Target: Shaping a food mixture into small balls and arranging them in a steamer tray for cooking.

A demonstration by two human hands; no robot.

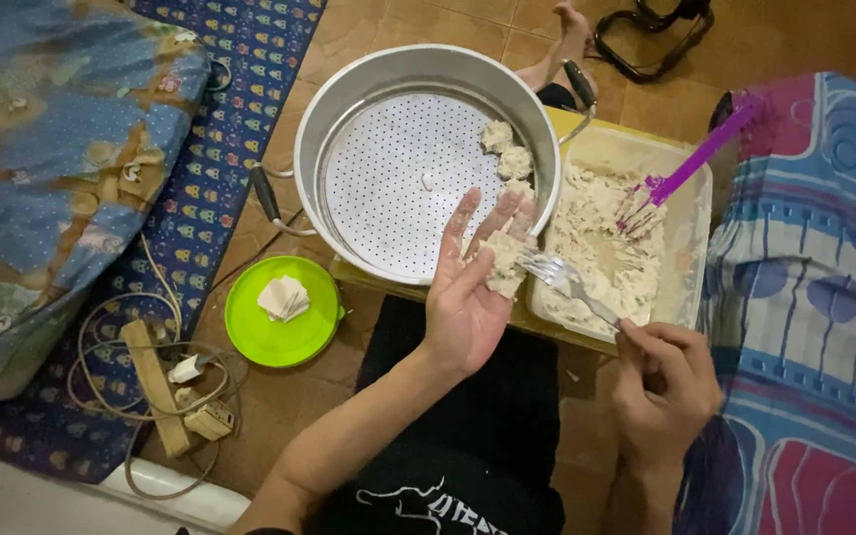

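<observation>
The person is holding the left hand (468, 297) flat and open, and a filled wrapper (503, 263) is lying on its fingers. The right hand (661, 381) is closed around a metal fork (567, 282), which is touching the filling. Three finished pieces (509, 163) are sitting in the steamer tray (398, 183); most of its surface is bare. Much mixture is remaining in the plastic tub (691, 248), and some wrappers (282, 297) on the green plate (250, 342).
</observation>
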